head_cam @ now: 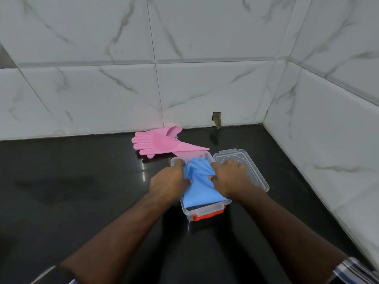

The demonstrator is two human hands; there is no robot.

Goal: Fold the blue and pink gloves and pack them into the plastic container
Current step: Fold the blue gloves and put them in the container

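Observation:
A clear plastic container [205,211] with an orange clasp on its near end stands on the black counter. Folded blue gloves [202,188] lie in it, bulging above the rim. My left hand [167,182] presses on their left side and my right hand [229,177] grips their right side, fingers dug into the blue material. Pink gloves [155,143] lie flat on the counter just behind the container, fingers pointing left, one cuff reaching the container's far edge.
The container's clear lid [244,165] lies on the counter to the right, touching the box and partly under my right hand. White marble-tiled walls close the back and right sides [328,140]. The black counter [71,181] stretches out to the left.

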